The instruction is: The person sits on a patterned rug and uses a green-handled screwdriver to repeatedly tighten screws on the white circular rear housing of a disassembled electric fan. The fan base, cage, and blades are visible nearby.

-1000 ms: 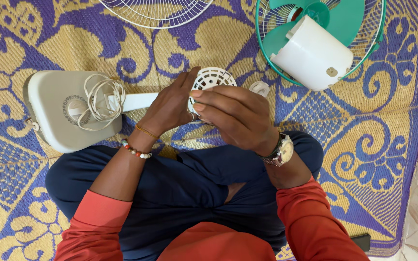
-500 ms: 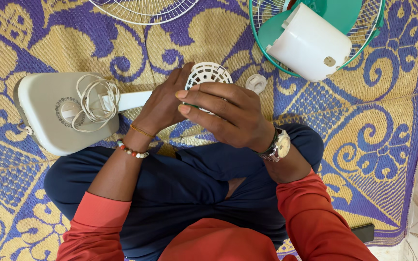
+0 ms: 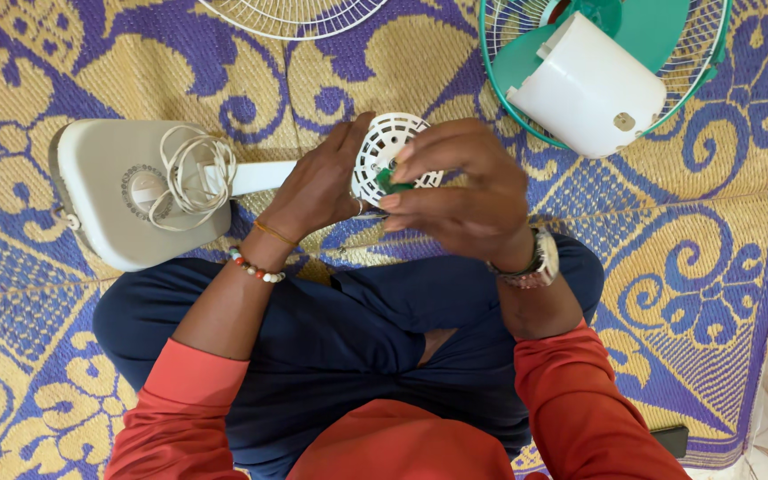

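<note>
Vented cap (image 3: 384, 153): white, round, slotted plastic, held over the lap at frame centre. Left hand (image 3: 317, 182) cups its edge at 9 o'clock, fingers curled to it. Right hand (image 3: 460, 182) closes over it from 3 o'clock, fingertips (image 3: 393, 201) pinching a small green piece (image 3: 390, 182) at its middle. Judged light and stiff, with thin ribs that could snap; best held by the rim. Fan base (image 3: 104, 200): grey, with coiled cord (image 3: 190, 173), at 9 o'clock on the mat (image 3: 713, 267). Motor housing (image 3: 584, 89): white, lying in a green grille (image 3: 700, 53) at 1 o'clock. White grille (image 3: 291, 13): at 12 o'clock, cut off by the frame edge.
</note>
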